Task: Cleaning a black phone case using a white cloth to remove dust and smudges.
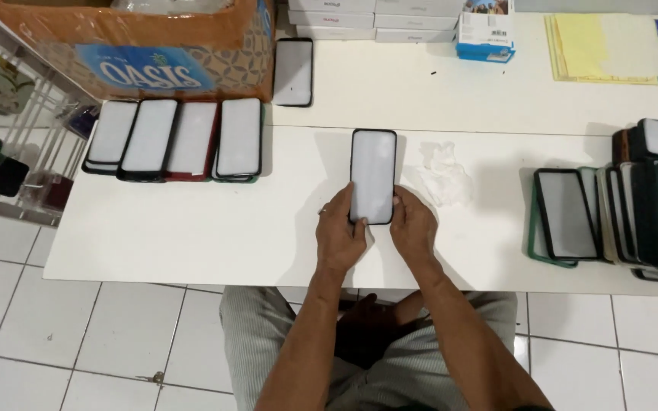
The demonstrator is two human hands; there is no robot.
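Phone case (373,176), black-rimmed with a pale face, is held upright over the middle of the white table (192,228), a little in from its near edge. Both hands grip its lower end.

Left hand (340,232): fingers wrapped round the case's lower left edge, thumb on the face, a ring showing on one finger. Closed on the case.

Right hand (414,228): thumb pressed to the lower right edge, fingers curled behind. Also closed on the case. Both forearms come up from the lap, wrists nearly straight, elbows in.

Judgement: the grip is low, so the top end is free to tip; keeping the thumbs on the rim, not the pale face, should avoid smudges and keep it square.

Nearby: crumpled clear wrapper (443,173) just right of the case. Row of four cases (177,139) toward the table's far left corner, beside a cardboard box (146,46). Stack of cases (618,209) at the right edge. Yellow papers (607,47) at the far right corner.
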